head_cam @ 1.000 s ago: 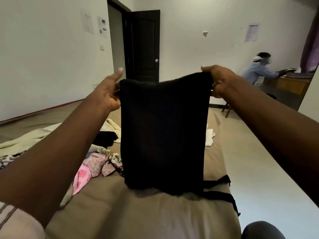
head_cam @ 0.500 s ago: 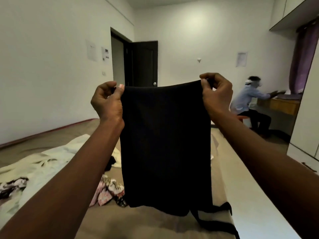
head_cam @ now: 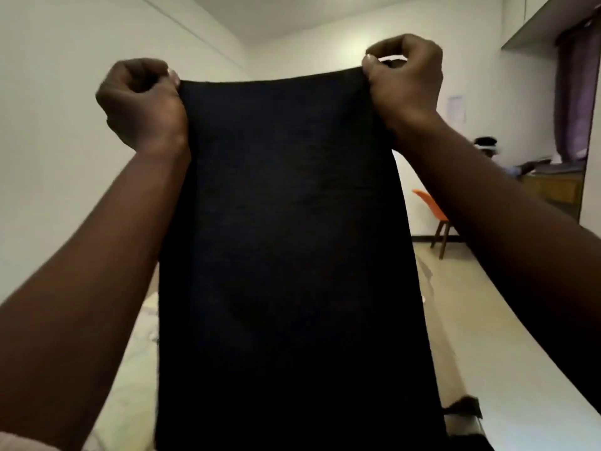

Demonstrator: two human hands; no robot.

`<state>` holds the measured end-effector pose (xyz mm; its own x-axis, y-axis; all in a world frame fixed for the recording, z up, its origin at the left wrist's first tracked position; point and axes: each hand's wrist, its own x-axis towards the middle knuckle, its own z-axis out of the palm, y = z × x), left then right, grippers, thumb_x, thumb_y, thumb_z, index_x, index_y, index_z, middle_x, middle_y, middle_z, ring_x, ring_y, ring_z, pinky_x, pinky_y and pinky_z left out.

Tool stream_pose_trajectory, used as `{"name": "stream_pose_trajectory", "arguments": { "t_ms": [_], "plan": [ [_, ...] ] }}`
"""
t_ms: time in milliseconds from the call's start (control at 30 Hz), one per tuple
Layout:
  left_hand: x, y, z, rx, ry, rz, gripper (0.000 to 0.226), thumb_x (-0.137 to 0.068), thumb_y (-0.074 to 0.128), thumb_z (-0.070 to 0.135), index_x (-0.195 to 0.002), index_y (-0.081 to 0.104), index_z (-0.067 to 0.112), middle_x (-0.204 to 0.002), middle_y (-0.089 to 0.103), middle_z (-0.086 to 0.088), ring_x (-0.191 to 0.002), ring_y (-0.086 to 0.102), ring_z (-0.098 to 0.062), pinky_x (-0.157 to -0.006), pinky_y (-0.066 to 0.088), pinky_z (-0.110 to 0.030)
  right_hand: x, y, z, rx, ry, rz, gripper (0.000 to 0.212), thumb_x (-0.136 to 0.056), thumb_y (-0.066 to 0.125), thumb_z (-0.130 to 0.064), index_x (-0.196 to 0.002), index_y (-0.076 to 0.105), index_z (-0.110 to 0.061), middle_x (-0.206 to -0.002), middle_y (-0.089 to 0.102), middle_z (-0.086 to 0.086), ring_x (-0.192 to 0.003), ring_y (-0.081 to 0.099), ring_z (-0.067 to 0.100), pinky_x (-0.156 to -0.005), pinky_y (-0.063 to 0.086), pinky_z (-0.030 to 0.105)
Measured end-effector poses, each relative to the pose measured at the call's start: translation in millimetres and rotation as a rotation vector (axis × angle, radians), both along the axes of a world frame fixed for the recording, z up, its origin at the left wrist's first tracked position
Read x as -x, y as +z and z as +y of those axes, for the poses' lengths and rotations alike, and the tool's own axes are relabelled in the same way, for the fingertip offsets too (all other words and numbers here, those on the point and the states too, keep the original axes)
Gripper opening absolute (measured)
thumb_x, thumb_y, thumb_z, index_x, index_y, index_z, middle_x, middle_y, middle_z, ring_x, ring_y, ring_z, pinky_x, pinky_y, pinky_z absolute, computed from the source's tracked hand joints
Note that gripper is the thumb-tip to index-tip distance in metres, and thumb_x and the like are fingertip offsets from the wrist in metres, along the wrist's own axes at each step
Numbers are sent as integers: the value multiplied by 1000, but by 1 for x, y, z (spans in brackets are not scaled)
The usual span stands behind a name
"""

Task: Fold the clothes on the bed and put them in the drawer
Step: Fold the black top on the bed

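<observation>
A long black garment (head_cam: 286,239) fills the middle of the view. It hangs straight down from its top edge, and its lower end runs out of the bottom of the frame. It is probably held high and stretched flat so that it drapes smooth and its width can be judged before the first fold.

Behind and below the garment lies the bed (head_cam: 444,340). Only narrow strips of it show on either side of the cloth, with pale fabric on the strip to the garment's left. A short black strap (head_cam: 461,406) sticks out low at the garment's right edge.

2 bare forearms rise on either side of the garment. The left hand (head_cam: 143,102) grips the garment's top left corner and the right hand (head_cam: 403,83) grips its top right corner, slightly higher. Both hands are closed into loose fists. The left fingers (head_cam: 172,76) curl in tight and pinch the hem against the thumb. The right fingers (head_cam: 370,63) do the same at their corner, with the top edge pulled taut between the 2 grips.

To the right of the garment, farther back, stands an orange chair (head_cam: 432,209). No drawer is in view, and folding has not yet begun on this piece.
</observation>
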<state>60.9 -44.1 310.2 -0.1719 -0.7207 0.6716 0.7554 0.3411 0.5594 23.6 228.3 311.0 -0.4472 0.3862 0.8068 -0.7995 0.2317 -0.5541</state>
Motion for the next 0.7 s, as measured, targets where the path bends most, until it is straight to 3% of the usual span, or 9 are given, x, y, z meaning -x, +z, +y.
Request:
{"name": "stream_pose_trajectory", "arguments": {
  "t_ms": [133, 200, 300, 367, 433, 567, 700],
  "plan": [
    [63, -79, -22, -114, -166, -258, 20, -68, 75, 1, -71, 72, 20, -73, 75, 6, -64, 71, -5, -65, 59, -23, 53, -75, -8, -7, 203, -327, 11, -85, 72, -10, -81, 74, -20, -82, 73, -4, -70, 69, 6, -58, 57, 23],
    [105, -146, -38, -186, -243, -403, 23, -68, 75, -4, -67, 72, 19, -74, 75, 2, -67, 72, -11, -69, 63, -30, 88, -133, -12, -51, 294, -532, 13, -91, 70, -5, -89, 75, -17, -84, 71, -3, -68, 65, 5, -52, 52, 20],
    [170, -264, -63, -307, -370, -711, 22, -65, 81, 4, -82, 79, 16, -90, 79, -5, -83, 76, -19, -78, 65, -41, 153, -232, -17, -84, 374, -817, 15, -96, 66, -4, -104, 74, -13, -93, 70, 1, -80, 67, 10, -63, 58, 25],
    [210, -345, -73, -380, -427, -862, 29, -70, 80, 5, -97, 80, 15, -103, 78, -9, -99, 75, -27, -88, 62, -48, 198, -303, -21, -67, 383, -955, 17, -97, 63, 0, -101, 73, -12, -94, 70, 4, -80, 68, 13, -59, 58, 24],
    [252, -415, -74, -395, -354, -949, 19, -83, 75, 1, -95, 79, 15, -102, 77, -9, -103, 73, -27, -93, 60, -44, 248, -369, -29, -72, 349, -1064, 18, -97, 61, 4, -96, 70, -12, -91, 68, 8, -74, 67, 15, -58, 59, 25],
    [327, -493, -68, -354, -216, -993, 17, -88, 72, 2, -98, 79, 13, -93, 74, 0, -90, 70, -13, -90, 60, -28, 332, -454, -44, -107, 270, -1149, 19, -97, 62, 2, -107, 72, -11, -95, 69, 6, -80, 66, 14, -75, 60, 29],
    [408, -511, -83, -352, -230, -1017, 17, -85, 71, 0, -84, 77, 17, -83, 74, 4, -83, 71, -10, -85, 61, -26, 405, -483, -55, -30, 234, -1117, 19, -95, 62, 1, -99, 72, -14, -92, 69, 3, -80, 67, 12, -75, 61, 25]
  ]
}}
